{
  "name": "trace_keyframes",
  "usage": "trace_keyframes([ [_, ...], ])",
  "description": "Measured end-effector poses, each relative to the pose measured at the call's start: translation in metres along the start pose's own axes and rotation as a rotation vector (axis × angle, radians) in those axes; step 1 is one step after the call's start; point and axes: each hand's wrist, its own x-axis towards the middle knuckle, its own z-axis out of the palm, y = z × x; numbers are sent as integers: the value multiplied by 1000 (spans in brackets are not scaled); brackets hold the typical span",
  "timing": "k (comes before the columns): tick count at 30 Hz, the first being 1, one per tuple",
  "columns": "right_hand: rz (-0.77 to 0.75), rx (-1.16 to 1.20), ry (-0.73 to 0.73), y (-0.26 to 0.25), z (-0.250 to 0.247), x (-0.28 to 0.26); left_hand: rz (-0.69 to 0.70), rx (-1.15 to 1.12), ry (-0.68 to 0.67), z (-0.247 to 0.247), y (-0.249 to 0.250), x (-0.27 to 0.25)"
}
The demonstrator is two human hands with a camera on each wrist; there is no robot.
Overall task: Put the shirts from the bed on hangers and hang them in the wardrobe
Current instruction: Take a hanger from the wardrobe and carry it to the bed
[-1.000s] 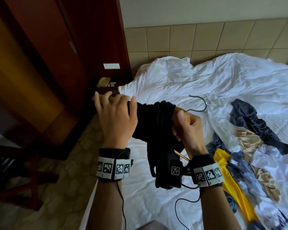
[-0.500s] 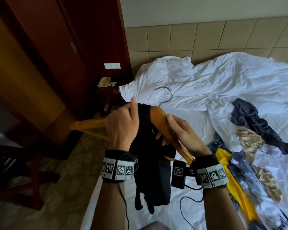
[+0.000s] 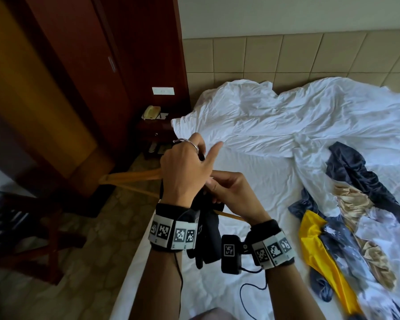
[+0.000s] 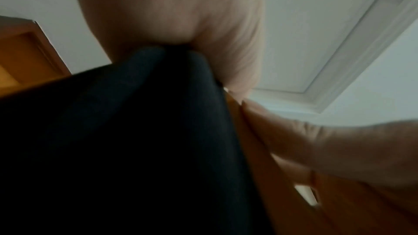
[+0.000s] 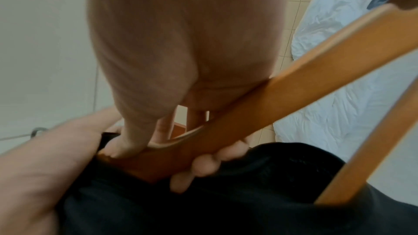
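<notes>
A black shirt (image 3: pixel 206 239) is bunched on a wooden hanger (image 3: pixel 129 177) that I hold above the bed's left edge. My left hand (image 3: pixel 185 172) grips the shirt's fabric (image 4: pixel 135 131) at the hanger's neck, its forefinger sticking out. The metal hook (image 3: pixel 187 143) curves over its knuckles. My right hand (image 3: pixel 231 195) is just right of it, thumb and fingers (image 5: pixel 203 165) curled round the hanger's arm (image 5: pixel 294 87) above the shirt (image 5: pixel 226 203). One bare hanger arm points left over the floor.
Several more shirts, among them a navy one (image 3: pixel 356 176) and a yellow one (image 3: pixel 319 250), lie heaped on the bed's right side on the white sheet (image 3: pixel 263 181). The brown wardrobe (image 3: pixel 67 65) stands at left, a nightstand with a phone (image 3: pixel 151 112) beside the bed, a dark wooden rack (image 3: pixel 32 227) lower left.
The hanger has swung so its hook moved left, up to my left hand. That hand rose to the neck; the right hand slid in close beside it.
</notes>
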Motion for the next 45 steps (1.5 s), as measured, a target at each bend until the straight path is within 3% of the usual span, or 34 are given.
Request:
trace_keyframes([
  [4,72,-53,34,-3,3,4,-11,-97,98,4,-14,0],
  [8,33,-131,100,1,-2,6,-33,-128,154,1,-18,1],
  [12,80,-217,394,17,-35,6,-122,-144,217,-8,-31,5],
  [14,195,-186,597,30,-54,0,-176,-136,285,-12,-37,7],
  [16,345,-171,693,44,-71,-6,-214,-139,344,-16,-37,7],
  [18,498,-258,634,57,-83,-12,-225,-135,383,-18,-34,6],
  [20,643,-295,473,62,-84,-14,-233,-129,414,-16,-31,6],
  [23,730,-279,248,53,-70,-15,-247,-143,460,-14,-27,6],
  [31,562,117,142,37,-40,-17,-278,-285,645,-19,-26,6],
  [37,570,7,41,46,16,2,-265,-318,651,-13,-19,3],
  [41,456,-161,138,56,27,4,-276,-289,654,-12,-20,2],
  [45,468,-35,232,56,5,-4,-301,-269,673,-21,-34,0],
])
